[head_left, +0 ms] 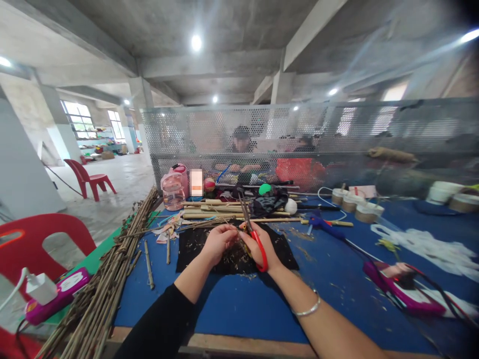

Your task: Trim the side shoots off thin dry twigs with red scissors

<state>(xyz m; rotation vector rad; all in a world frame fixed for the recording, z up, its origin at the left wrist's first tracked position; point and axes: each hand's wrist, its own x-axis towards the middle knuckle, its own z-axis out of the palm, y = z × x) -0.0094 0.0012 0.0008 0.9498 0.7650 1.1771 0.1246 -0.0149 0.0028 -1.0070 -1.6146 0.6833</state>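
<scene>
Currently gripping red-handled steel scissors (259, 243) in right hand (270, 244), pinching thin brown twig (235, 233) in left hand (219, 243), both held over black cloth square (190, 249) on blue worktop (239, 309), likely to catch trimmings.

The left hand (219, 243) and the right hand (262, 249), holding scissors (251, 227), meet over a cloth (190, 249) at the middle of the table (232, 309). A stick bundle (112, 279) lies along the left edge, and tape rolls (352, 202) stand at the back right, before a mesh screen (337, 134).
</scene>
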